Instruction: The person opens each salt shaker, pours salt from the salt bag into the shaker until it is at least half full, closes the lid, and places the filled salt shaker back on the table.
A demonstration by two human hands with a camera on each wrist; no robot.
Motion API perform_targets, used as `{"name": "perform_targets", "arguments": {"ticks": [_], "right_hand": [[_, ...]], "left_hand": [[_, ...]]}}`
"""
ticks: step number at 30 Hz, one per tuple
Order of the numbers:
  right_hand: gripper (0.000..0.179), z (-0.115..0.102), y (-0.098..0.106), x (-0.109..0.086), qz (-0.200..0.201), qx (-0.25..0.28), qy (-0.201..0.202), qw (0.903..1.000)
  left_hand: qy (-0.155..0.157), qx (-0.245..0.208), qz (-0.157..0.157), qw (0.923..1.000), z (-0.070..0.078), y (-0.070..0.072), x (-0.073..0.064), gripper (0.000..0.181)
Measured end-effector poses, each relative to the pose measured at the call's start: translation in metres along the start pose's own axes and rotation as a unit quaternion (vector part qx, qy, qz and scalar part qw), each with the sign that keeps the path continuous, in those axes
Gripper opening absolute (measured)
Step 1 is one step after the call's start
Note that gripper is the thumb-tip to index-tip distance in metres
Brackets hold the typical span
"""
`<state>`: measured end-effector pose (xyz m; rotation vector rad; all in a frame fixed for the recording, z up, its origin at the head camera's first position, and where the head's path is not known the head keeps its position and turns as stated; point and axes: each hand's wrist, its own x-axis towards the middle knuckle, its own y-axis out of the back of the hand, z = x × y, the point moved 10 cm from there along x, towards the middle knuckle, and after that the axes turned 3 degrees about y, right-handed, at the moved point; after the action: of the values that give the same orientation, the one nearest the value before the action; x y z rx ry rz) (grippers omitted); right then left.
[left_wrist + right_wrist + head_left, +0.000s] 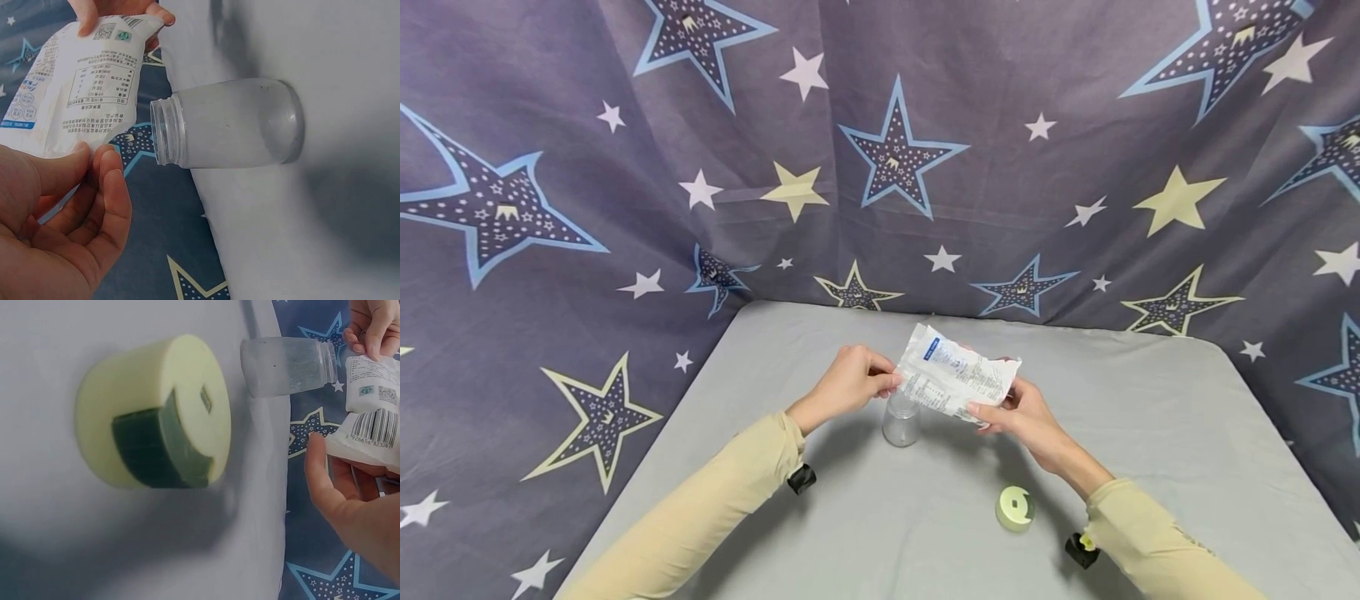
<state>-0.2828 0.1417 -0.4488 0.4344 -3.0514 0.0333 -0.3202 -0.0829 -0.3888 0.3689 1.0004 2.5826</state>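
Both hands hold a white printed plastic packet point(958, 372) tilted above the table. My left hand point(855, 377) pinches its left corner between thumb and fingertips, as the left wrist view shows closely. The right hand point(1018, 417) grips the packet's other end, thumb on the near face and fingers beneath. Just below the left corner stands a clear jar point(901, 423), upright and lidless, its threaded mouth point(167, 132) showing in the left wrist view. The packet's edge overlaps the jar's mouth in the head view.
A pale green and dark green round lid point(1015, 508) lies on the grey cloth-covered table point(880, 533), nearer than the jar and below the right forearm. A dark curtain point(895, 250) with stars hangs behind and at the sides.
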Motion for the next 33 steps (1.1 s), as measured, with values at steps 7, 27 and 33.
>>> {"name": "perform_targets", "arguments": {"ticks": [7,27,33], "right_hand": [[0.047,-0.0020,0.0009,-0.0002,0.006,-0.008,0.001,0.9999],[0.052,-0.0056,0.0028,-0.0016,0.029,-0.029,-0.003,0.9991],[0.052,-0.0063,0.0036,-0.0015,0.035,-0.033,-0.003,0.9989]], "left_hand": [[-0.001,0.002,0.000,1.0000,-0.0005,0.0001,-0.0007,0.008],[-0.007,-0.008,0.002,0.9999,-0.0032,-0.0018,-0.0013,0.009],[-0.003,-0.011,0.004,0.9999,-0.0044,-0.0016,-0.0013,0.009]]}}
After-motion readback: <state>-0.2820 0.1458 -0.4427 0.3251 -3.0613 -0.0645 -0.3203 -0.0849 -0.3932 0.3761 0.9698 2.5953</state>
